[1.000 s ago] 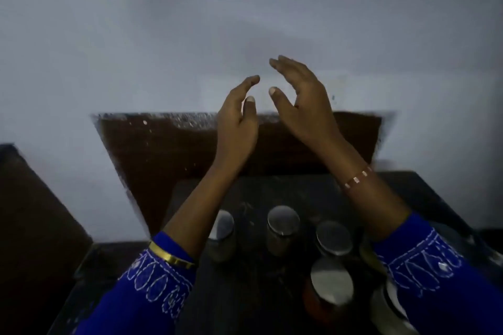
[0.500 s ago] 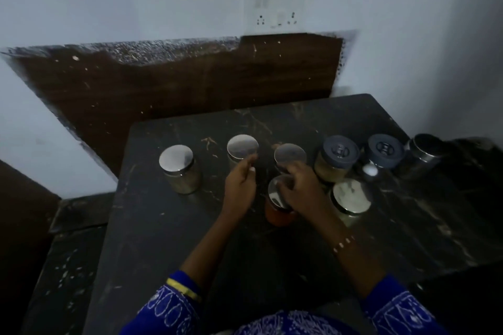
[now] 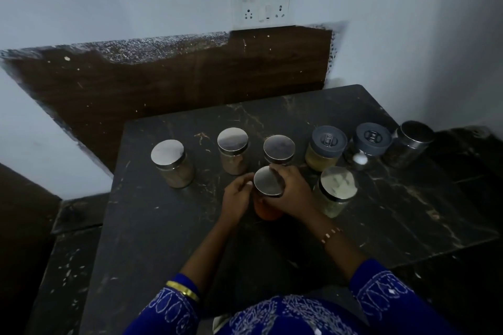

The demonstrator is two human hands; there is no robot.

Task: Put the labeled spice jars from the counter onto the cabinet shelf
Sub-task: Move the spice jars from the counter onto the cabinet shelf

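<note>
Head view: fingers (image 3: 283,171) of the right hand (image 3: 292,193) are curled over the far edge and right side of the orange-filled jar (image 3: 268,185), so the jar is gripped just under its shiny metal lid, while the left hand (image 3: 236,200) is pressed against the jar's left side with its fingers bent round the glass and its thumb near the lid rim; the jar is thus clamped between both hands and is seen standing on the dark marble counter (image 3: 168,226). Just right of it a pale-filled jar (image 3: 336,190) is found, and behind it three metal-lidded jars are lined up: the left jar (image 3: 171,162), the middle jar (image 3: 232,149) and the third jar (image 3: 279,149). Farther right two grey-lidded jars (image 3: 328,147) and a steel tin (image 3: 411,143) are set near the wall, where a socket plate (image 3: 262,3) is mounted
</note>
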